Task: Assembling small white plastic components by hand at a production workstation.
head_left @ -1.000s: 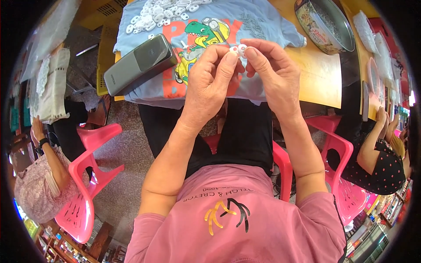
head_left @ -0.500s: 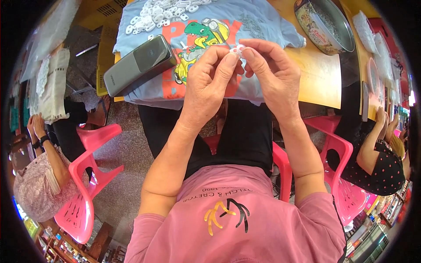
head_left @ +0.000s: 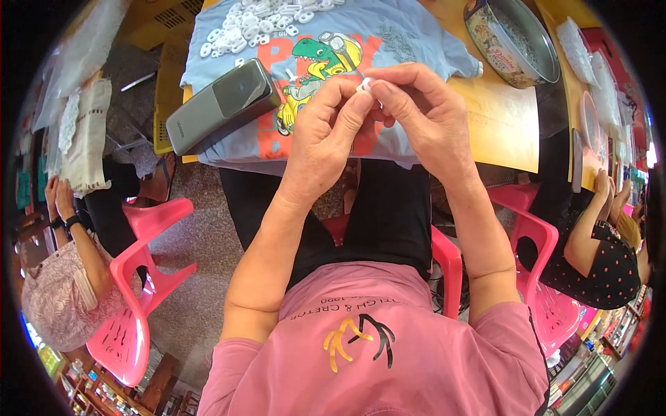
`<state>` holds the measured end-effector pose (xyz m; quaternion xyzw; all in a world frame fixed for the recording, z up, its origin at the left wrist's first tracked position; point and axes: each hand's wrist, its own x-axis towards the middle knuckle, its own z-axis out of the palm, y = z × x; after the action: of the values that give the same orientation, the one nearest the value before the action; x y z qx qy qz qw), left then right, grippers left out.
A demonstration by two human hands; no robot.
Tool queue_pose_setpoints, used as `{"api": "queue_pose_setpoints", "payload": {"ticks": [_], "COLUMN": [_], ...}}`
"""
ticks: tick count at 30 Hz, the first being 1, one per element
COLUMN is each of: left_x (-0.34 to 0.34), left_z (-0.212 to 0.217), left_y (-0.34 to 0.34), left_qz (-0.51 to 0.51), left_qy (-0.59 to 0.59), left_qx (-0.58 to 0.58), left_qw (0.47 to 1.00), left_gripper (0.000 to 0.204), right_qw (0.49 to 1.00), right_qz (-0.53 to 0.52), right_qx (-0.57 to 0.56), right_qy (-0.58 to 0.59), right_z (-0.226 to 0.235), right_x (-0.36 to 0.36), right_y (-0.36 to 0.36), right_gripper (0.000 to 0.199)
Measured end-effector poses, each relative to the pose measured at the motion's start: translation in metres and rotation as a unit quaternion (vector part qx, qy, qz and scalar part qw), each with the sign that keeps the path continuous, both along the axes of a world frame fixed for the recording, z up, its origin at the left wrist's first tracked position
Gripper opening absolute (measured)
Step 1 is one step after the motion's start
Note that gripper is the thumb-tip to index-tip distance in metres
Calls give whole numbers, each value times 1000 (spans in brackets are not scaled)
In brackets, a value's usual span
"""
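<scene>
Over the near part of a blue T-shirt (head_left: pixel 208 28) with a dinosaur print, both my hands meet at one small white plastic piece (head_left: pixel 364 85). My left hand (head_left: pixel 325 132) pinches it between thumb and fingertips. From the other side, my right hand (head_left: pixel 427 111) grips it too, thumb against forefinger. Fingers cover most of the piece, so its full shape is hidden. Beyond my left hand lies a heap of white oval plastic pieces with holes (head_left: pixel 260 24). Small grey metal bits (head_left: pixel 397 45) are scattered on the shirt's right side.
A dark grey block-shaped device (head_left: pixel 215 111), like a power bank, lies left of my hands. An oval tin (head_left: pixel 496 52) with small metal bits stands at the right of the yellow table (head_left: pixel 510 132). People sit at both sides near pink chairs (head_left: pixel 132 277).
My hands have shifted slightly left and down with the white piece, and my fingers have closed further over it. The heap and the device appear slightly shifted in view.
</scene>
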<state>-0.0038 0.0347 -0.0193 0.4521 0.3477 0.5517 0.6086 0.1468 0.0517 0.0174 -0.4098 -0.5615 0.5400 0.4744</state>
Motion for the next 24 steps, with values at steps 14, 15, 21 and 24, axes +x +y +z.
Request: {"api": "queue_pose_setpoints", "payload": {"ticks": [14, 15, 21, 24], "left_x": [6, 6, 11, 18], "left_z": [-6, -7, -8, 6], "left_y": [-5, -5, -4, -3], "left_qz": [23, 22, 5, 58], "left_qy": [58, 58, -30, -74], "left_qx": [92, 93, 98, 160], "left_qw": [994, 994, 995, 983], "left_gripper": [21, 21, 26, 39], "right_qw": [996, 995, 989, 984], "right_qz": [73, 78, 107, 124], "right_qx": [-47, -51, -75, -85], "right_qy": [11, 29, 65, 95], "right_z": [7, 7, 11, 10], "right_x": [14, 14, 15, 9], "right_y": [2, 1, -4, -8], "right_gripper": [20, 20, 21, 21]}}
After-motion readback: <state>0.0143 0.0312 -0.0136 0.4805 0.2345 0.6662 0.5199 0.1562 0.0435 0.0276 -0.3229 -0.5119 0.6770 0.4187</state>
